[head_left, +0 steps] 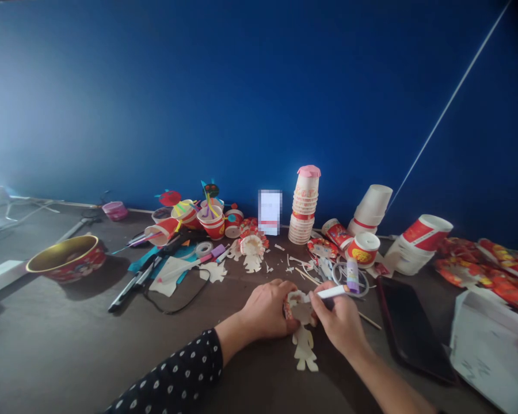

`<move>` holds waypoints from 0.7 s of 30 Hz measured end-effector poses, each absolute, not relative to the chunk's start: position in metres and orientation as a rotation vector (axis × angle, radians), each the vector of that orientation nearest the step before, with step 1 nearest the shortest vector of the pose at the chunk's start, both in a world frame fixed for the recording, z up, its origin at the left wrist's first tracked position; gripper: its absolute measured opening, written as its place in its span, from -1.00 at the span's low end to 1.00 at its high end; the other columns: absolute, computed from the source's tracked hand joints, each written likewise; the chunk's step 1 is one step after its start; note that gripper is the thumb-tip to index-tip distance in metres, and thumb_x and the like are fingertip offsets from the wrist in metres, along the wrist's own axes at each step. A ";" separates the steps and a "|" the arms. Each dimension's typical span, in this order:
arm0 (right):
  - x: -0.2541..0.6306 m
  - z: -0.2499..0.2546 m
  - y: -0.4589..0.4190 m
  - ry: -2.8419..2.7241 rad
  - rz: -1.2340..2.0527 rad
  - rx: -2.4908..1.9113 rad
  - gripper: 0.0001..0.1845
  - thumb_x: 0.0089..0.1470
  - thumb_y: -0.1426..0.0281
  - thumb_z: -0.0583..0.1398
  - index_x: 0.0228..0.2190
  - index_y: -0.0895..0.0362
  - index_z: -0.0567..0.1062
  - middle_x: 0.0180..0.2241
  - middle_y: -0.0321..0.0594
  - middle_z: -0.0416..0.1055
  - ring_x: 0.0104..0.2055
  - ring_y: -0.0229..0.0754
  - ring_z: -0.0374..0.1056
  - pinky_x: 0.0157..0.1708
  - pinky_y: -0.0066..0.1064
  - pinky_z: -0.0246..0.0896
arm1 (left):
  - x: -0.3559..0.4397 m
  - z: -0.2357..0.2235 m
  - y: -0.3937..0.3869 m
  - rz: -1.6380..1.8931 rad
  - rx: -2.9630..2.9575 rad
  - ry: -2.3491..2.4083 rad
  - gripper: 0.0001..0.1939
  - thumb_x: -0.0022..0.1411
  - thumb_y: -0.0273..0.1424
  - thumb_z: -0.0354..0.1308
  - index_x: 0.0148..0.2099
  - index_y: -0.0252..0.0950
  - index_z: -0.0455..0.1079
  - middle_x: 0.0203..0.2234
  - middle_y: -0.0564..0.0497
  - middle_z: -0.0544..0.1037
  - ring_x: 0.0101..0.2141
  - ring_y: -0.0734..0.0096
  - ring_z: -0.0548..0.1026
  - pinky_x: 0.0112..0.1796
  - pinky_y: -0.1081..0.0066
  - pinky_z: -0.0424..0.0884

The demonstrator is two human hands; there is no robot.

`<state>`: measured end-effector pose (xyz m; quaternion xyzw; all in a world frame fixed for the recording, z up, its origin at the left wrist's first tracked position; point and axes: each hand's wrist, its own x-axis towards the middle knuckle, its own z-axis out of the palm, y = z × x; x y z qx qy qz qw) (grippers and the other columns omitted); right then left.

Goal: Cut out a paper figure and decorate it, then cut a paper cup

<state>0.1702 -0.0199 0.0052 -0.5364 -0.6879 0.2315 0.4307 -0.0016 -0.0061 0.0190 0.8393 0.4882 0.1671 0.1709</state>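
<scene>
While my left hand [265,310] grips the red paper-cup figure [300,307] steady, my right hand [339,325] pinches a white pen [332,292] near its tip for close control.

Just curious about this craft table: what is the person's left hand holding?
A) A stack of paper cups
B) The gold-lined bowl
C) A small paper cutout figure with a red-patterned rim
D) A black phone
C: the left hand is wrapped around the edge of the small paper cutout figure, whose red-patterned rim shows beside the fingers.
</scene>
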 end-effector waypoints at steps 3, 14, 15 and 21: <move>0.171 0.005 -0.018 -1.757 0.530 -1.353 -0.76 0.07 0.23 0.07 -0.55 0.08 0.30 -0.75 -0.34 0.35 -0.67 -0.16 0.33 -0.58 -0.40 0.21 | -0.001 0.019 -0.006 0.467 2.376 1.403 -0.45 -0.19 -0.26 0.21 -0.07 -0.19 0.28 -0.25 -0.02 0.46 -0.23 0.20 0.44 -0.21 0.32 0.34; 0.171 0.003 -0.017 -1.839 0.435 -1.372 -0.72 0.09 0.21 0.04 -0.54 0.09 0.34 -0.70 -0.26 0.38 -0.60 -0.13 0.35 -0.53 -0.38 0.21 | 0.000 0.020 -0.006 0.469 2.366 1.398 -0.49 -0.18 -0.27 0.20 -0.09 -0.18 0.30 -0.25 -0.01 0.47 -0.24 0.23 0.45 -0.22 0.35 0.35; 0.171 0.003 -0.017 -1.841 0.436 -1.376 -0.72 0.09 0.21 0.04 -0.54 0.09 0.34 -0.70 -0.26 0.38 -0.60 -0.13 0.35 -0.53 -0.38 0.21 | -0.001 0.020 -0.006 0.478 2.365 1.391 -0.50 -0.18 -0.27 0.20 -0.09 -0.18 0.30 -0.26 -0.01 0.47 -0.25 0.23 0.45 -0.22 0.34 0.35; 0.171 0.001 -0.016 -1.843 0.420 -1.394 -0.74 0.08 0.21 0.05 -0.52 0.10 0.34 -0.68 -0.23 0.41 -0.58 -0.10 0.38 -0.55 -0.38 0.21 | -0.001 0.021 -0.006 0.485 2.349 1.389 -0.51 -0.18 -0.28 0.20 -0.11 -0.19 0.30 -0.27 -0.02 0.47 -0.25 0.22 0.45 -0.22 0.33 0.34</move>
